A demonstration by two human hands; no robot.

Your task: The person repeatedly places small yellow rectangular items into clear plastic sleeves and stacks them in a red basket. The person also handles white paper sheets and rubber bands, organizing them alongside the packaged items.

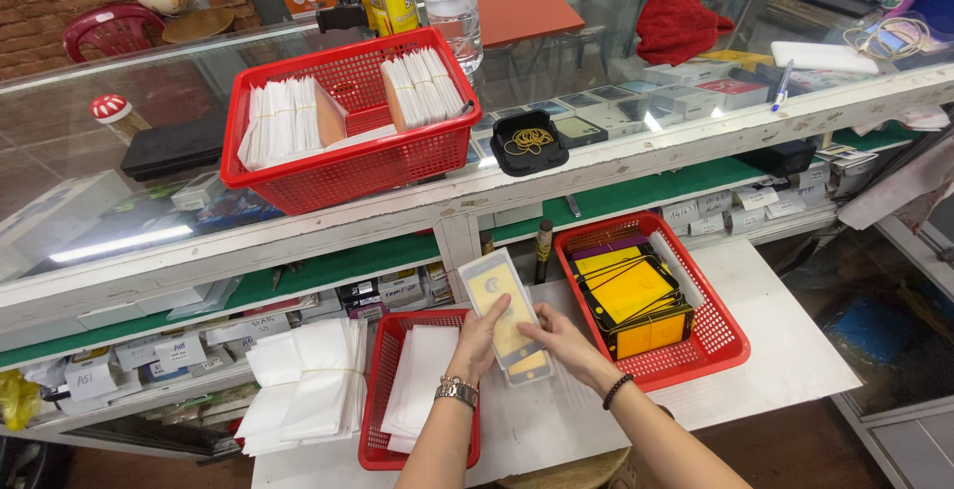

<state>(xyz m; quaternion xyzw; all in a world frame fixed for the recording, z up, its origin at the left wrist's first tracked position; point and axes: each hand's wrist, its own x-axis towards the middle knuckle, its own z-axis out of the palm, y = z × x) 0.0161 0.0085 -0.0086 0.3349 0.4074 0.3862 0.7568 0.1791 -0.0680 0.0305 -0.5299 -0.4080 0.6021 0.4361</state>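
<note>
- Yellow-faced flat packet (505, 317) with a clear plastic edge — held by both hands above the white table (785, 350), tilted, long side running away from the person.
- left hand (481, 343): fingers closed on the packet's left edge, thumb on its face; metal wristwatch (457, 391) on that wrist.
- right hand (563, 342): fingers clamped on the packet's lower right edge; dark bead bracelet (617, 391) on the wrist.
- Just left of the left hand — small red basket (376, 419) holding white sleeves (422, 385).
- Further left: loose stack of white sleeves (310, 380) on the table edge.
- Right of the right hand, near it: red basket (720, 335) full of yellow-and-black packets (636, 300), banded in bundles.
- Beyond both hands, up on the glass counter (636, 72): bigger red basket (348, 166) with white envelope stacks (283, 121); black tray of rubber bands (529, 141) to its right.
</note>
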